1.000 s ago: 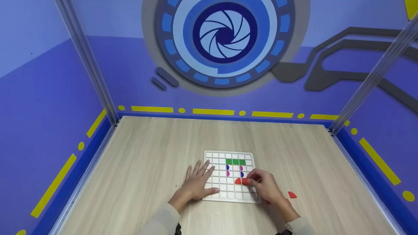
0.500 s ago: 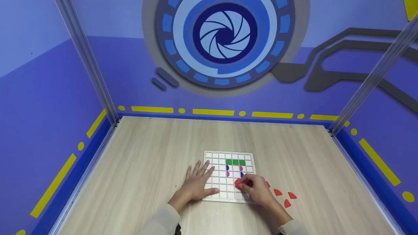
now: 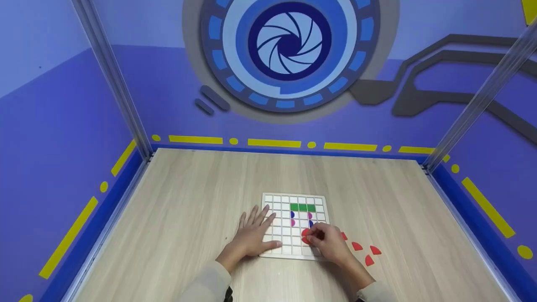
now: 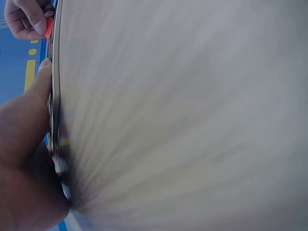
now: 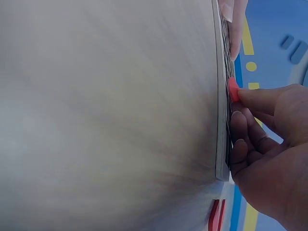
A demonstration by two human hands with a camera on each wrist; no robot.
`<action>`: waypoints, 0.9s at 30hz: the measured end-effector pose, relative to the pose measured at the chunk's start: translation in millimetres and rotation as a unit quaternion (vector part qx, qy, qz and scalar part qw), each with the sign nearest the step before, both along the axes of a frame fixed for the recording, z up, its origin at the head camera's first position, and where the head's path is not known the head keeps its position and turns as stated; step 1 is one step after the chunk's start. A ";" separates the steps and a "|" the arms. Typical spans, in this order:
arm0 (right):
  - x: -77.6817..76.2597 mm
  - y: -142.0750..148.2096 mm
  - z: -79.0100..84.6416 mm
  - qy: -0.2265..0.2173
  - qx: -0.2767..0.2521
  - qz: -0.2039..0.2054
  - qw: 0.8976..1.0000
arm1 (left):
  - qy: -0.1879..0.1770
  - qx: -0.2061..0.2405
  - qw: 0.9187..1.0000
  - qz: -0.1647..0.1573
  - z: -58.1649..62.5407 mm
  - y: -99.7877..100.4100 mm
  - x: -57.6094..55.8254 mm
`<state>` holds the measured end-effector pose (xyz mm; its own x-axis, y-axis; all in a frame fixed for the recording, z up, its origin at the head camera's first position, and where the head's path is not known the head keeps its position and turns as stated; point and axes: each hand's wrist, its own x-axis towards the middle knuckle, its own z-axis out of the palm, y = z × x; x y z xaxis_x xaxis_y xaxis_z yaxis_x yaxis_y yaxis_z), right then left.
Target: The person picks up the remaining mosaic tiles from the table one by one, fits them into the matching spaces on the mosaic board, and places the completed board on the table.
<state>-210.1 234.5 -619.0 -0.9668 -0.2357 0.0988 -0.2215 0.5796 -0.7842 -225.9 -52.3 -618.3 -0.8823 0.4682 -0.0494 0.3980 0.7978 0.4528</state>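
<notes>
A square board (image 3: pixel 277 200) with a grid of white cells lies on the table. Its cells bear a green row (image 3: pixel 302 207), blue and pink half-round shapes (image 3: pixel 292 222) and a red quarter-round piece (image 3: pixel 305 232). Flat on the board's left side rests my left hand (image 3: pixel 251 240), fingers spread. Just below that red piece, my right hand (image 3: pixel 330 242) pinches another red piece (image 5: pixel 233 89) between thumb and finger, at the board's surface. Its fingers partly cover the piece in the head view. Part of the left hand (image 5: pixel 235 29) shows in the right wrist view.
Several loose red quarter-round pieces (image 3: pixel 369 260) lie on the wooden table (image 3: pixel 201 188) right of the board. The forearm passes close beside them. Blue panels (image 3: pixel 54 167) with metal corner posts (image 3: pixel 113 79) enclose the table's sides and back.
My right hand has moved slightly left and toward me with the red piece, from beside the placed red piece to below it. More loose pieces now show. The left hand stays put.
</notes>
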 end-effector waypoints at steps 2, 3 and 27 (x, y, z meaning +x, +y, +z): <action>-0.3 -0.3 0.6 0.001 0.003 -0.002 1.000 | -0.002 0.000 1.000 0.001 -0.1 0.1 -0.7; -0.4 -0.6 0.7 0.002 0.007 -0.004 1.000 | -0.002 -0.002 1.000 0.001 -0.3 0.1 -0.9; -2.5 4.1 10.3 -0.024 0.019 0.010 0.999 | 0.006 0.000 1.000 -0.004 -0.6 -1.1 -0.3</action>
<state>-212.6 238.6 -608.7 -0.9653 -0.2578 0.0421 -0.1953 0.6050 -0.7719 -226.2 -53.5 -619.0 -0.8791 0.4751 -0.0387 0.4100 0.7950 0.4471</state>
